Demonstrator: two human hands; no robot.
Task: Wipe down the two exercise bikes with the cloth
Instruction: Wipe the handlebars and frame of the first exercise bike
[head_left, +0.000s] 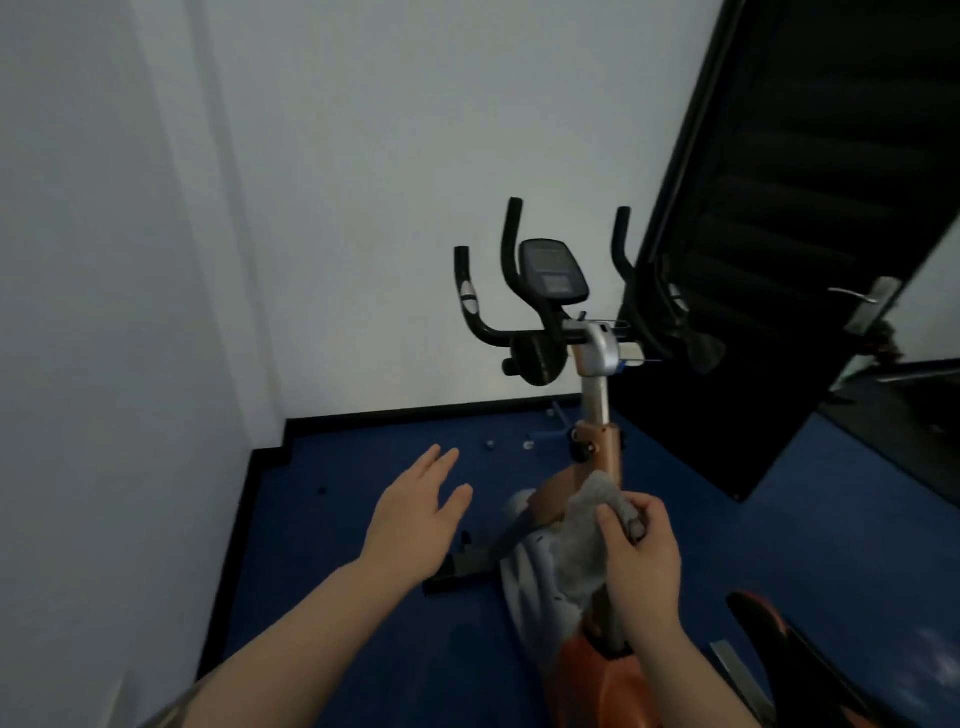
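While the left hand (415, 512) hovers spread and empty beside the exercise bike (597, 462), the right hand (641, 561) pinches the grey cloth (584, 538), which hangs against the orange frame.

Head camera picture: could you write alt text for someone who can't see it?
A person's right hand holds a grey cloth against the orange frame of an exercise bike, while the open left hand hovers beside it. The bike stands on blue floor in a white-walled corner, beside a black door.
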